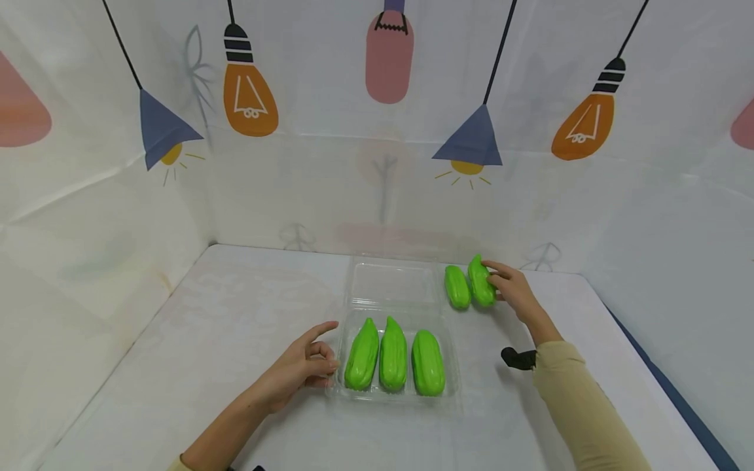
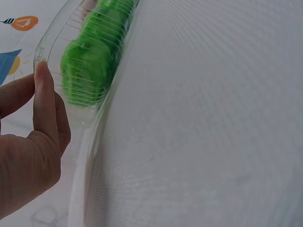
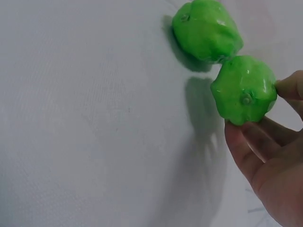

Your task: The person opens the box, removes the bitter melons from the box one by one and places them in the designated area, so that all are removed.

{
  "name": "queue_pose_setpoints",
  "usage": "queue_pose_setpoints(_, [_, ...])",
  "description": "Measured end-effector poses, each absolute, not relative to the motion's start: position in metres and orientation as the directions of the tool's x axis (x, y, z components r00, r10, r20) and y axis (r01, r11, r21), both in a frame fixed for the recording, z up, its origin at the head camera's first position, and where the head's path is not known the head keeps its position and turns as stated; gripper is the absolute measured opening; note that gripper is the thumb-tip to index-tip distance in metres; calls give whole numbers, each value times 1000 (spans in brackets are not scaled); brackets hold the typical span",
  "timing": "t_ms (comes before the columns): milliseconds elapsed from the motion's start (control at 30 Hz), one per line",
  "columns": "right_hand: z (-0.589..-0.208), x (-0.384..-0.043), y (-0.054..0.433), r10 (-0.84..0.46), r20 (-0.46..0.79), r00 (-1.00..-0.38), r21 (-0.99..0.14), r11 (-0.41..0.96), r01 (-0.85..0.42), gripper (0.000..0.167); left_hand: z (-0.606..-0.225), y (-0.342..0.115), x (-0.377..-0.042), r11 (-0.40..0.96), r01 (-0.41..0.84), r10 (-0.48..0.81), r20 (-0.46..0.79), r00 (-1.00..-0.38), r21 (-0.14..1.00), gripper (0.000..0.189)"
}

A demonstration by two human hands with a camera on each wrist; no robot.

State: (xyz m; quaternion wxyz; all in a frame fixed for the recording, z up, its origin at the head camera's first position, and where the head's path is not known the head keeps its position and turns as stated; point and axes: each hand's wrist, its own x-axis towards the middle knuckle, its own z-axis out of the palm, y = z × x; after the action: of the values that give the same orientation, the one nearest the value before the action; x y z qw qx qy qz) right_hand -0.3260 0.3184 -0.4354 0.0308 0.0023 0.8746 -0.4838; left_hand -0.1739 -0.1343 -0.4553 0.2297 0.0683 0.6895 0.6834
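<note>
A clear plastic clamshell box (image 1: 396, 400) lies with its lid folded back. Three bright green, ridged toy gourds sit side by side in its base: a left one (image 1: 362, 356), a middle one (image 1: 393, 356) and a right one (image 1: 428, 364). My left hand (image 1: 300, 366) pinches the box's left rim, its index finger stretched out. Behind and right of the box, my right hand (image 1: 514, 288) grips another green gourd (image 3: 244, 90) between thumb and fingers. A loose gourd (image 1: 457, 288) lies just left of it, overlapping it in the right wrist view.
The transparent lid (image 1: 397, 282) lies toward the back of the white table (image 1: 247, 314). Behind the table hangs a white cloth (image 1: 330, 183) printed with lamps and bulbs. A black strap end (image 1: 518, 358) sticks out at the right wrist.
</note>
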Motion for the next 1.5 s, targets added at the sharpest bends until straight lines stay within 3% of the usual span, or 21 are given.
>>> queue_pose_setpoints(500, [-445,-322,324,-17,-109,-994,-854,513,85,52,-458,-132,-174,54,-225,418,-227,-880,973,80])
queue_pose_setpoints(1033, [-442,-322,326,-2,-52,-999,-835,549,42,53,-456,-131,-174,54,-219,418,-221,-881,974,79])
queue_pose_setpoints(1500, [-422,-317,317,-73,94,-993,-715,689,-118,51,-456,-134,-175,52,-218,417,-219,-882,975,78])
